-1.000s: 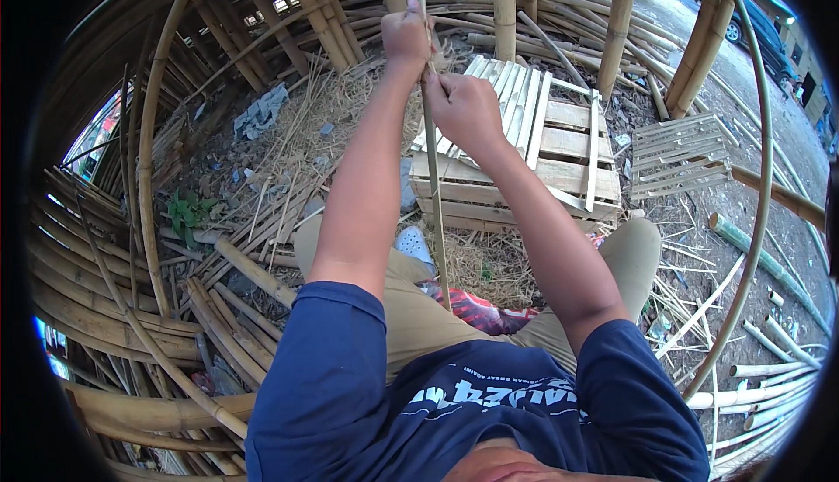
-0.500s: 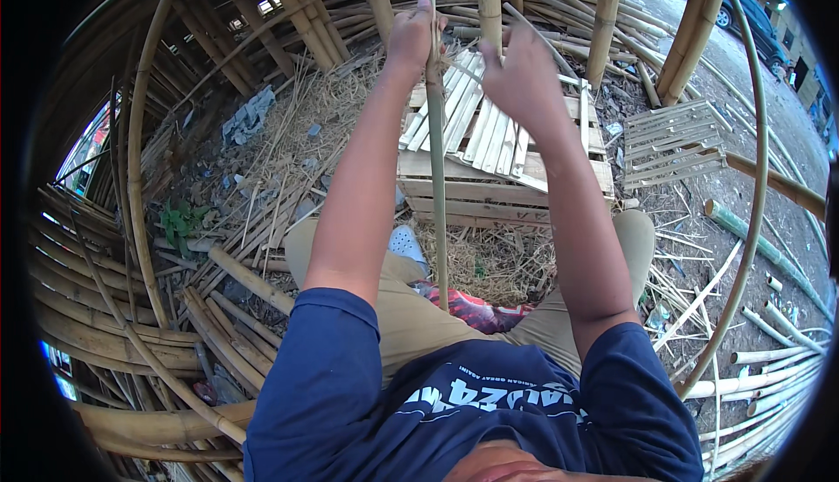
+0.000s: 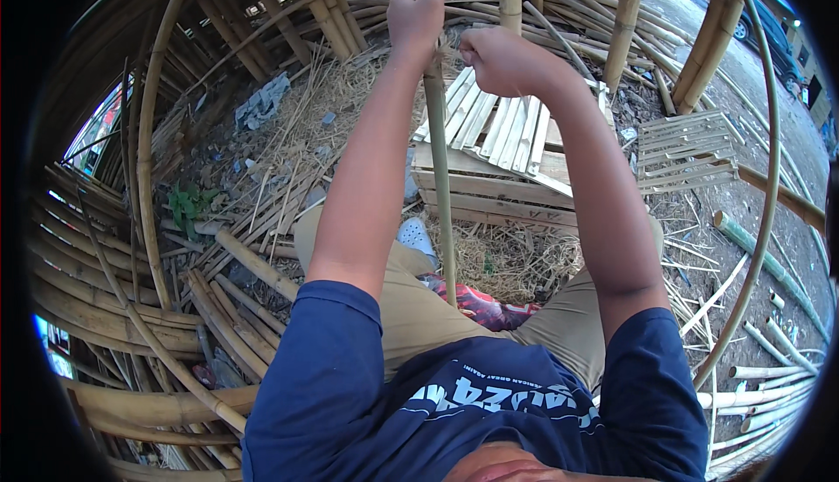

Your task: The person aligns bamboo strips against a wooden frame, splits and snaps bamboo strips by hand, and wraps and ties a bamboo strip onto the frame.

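A long green bamboo strip (image 3: pixel 442 176) stands nearly upright in front of me, its lower end between my thighs by a red patterned cloth (image 3: pixel 489 308). My left hand (image 3: pixel 417 17) is closed round its upper part, thumb pointing up. Close by on the right, my right hand (image 3: pixel 509 61) is curled into a fist beside the strip's frayed upper part. What that fist holds is hidden. Beyond it, pale split bamboo slats (image 3: pixel 502 128) lie side by side on a wooden crate (image 3: pixel 489 192).
A slatted bamboo panel (image 3: pixel 686 150) lies on the ground at right. Upright bamboo poles (image 3: pixel 624 19) and piled canes stand at the back. Bent bamboo (image 3: pixel 144 167) frames the left. Cut bamboo pieces (image 3: pixel 769 386) lie at lower right, and shavings (image 3: pixel 498 259) cover the ground.
My right hand has turned, its knuckles now facing left, and has come down slightly near the strip. My left hand still grips the strip. The whole view has shifted slightly.
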{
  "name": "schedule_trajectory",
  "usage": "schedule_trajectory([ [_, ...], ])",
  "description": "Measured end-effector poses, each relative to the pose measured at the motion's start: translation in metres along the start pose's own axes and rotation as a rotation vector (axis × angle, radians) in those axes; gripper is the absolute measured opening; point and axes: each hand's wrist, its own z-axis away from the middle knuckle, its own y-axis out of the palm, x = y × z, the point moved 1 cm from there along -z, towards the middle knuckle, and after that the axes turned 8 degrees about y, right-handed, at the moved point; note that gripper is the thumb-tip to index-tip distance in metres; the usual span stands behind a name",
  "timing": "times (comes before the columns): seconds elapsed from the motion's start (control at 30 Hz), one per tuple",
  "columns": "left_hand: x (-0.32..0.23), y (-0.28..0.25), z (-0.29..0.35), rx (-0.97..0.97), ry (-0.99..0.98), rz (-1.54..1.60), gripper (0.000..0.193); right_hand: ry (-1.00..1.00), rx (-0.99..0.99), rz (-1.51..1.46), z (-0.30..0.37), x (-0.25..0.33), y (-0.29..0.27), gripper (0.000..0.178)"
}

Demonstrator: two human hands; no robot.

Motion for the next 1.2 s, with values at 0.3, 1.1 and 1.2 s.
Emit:
schedule_trajectory([
  [0.3, 0.019, -0.010, -0.011, 0.112, -0.033, -0.091, 0.074, -0.108, -0.012, 0.063, 0.003, 0.026, 0.011, 0.041],
  [1.1, 0.073, 0.016, -0.017, 0.072, 0.093, 0.165, 0.068, 0.230, -0.203, -0.211, 0.058, 0.007, 0.023, 0.059],
  [1.2, 0.077, 0.011, -0.018, 0.071, 0.020, 0.166, 0.064, 0.409, -0.162, -0.230, 0.070, 0.012, 0.022, 0.075],
])
